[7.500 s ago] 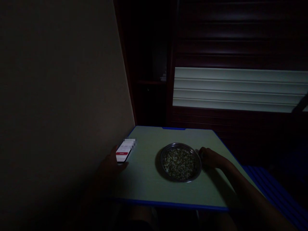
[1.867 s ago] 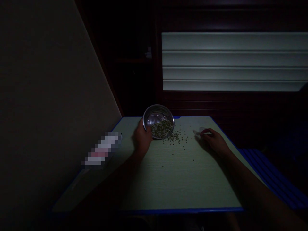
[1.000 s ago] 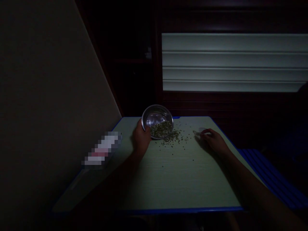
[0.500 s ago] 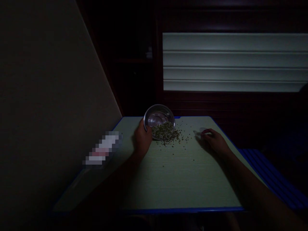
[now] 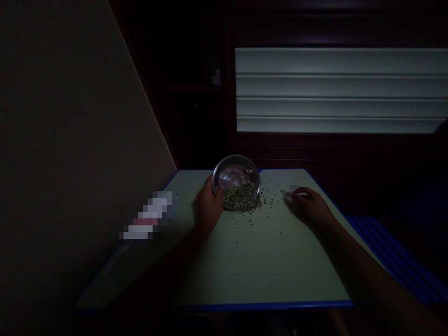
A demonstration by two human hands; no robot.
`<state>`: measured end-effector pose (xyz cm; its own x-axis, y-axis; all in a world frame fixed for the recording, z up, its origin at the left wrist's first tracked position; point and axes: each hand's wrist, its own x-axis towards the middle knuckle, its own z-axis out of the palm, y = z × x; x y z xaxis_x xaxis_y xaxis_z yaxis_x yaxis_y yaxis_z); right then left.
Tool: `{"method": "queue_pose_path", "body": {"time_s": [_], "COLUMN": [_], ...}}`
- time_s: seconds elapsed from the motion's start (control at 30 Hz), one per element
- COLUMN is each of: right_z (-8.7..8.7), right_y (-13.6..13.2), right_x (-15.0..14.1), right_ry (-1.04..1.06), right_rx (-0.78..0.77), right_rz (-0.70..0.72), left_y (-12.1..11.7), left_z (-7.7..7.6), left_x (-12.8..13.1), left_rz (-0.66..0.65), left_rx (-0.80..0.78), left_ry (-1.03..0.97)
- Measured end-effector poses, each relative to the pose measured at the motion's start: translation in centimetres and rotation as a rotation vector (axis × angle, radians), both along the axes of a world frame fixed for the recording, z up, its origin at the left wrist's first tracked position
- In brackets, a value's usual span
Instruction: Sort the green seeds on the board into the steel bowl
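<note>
Left hand (image 5: pixel 209 204): fingers wrapped on rim of tilted metal bowl (image 5: pixel 231 173), over far half of desk (image 5: pixel 266 266). Seeds (image 5: pixel 243 196) inside, some scattered beside. Right hand (image 5: pixel 311 204): fingers pinching small clear item (image 5: pixel 287 192).

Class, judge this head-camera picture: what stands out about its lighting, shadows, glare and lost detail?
Head view: dim overall, the pale slatted panel among the brightest areas; head view: small glints inside the metal bowl; head view: soft shadow on the table near the right hand; head view: coarse pixel blocks blot out detail at the table's left side.
</note>
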<state>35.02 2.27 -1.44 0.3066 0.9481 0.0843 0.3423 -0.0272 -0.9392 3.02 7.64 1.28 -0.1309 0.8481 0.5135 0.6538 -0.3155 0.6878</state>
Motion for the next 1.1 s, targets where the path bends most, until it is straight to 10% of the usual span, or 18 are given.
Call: {"method": "queue_pose_path", "body": {"time_s": [1.1], "right_z": [0.3], "right_y": [-0.1], "right_x": [-0.2], "right_ry": [0.007], "right_rx": [0.001], "right_rz": [0.002], "left_y": [-1.2], "left_z": [0.3], "left_x": [0.4], "left_rz": [-0.028], "left_rx": [0.022], "left_ry": [-0.007]}}
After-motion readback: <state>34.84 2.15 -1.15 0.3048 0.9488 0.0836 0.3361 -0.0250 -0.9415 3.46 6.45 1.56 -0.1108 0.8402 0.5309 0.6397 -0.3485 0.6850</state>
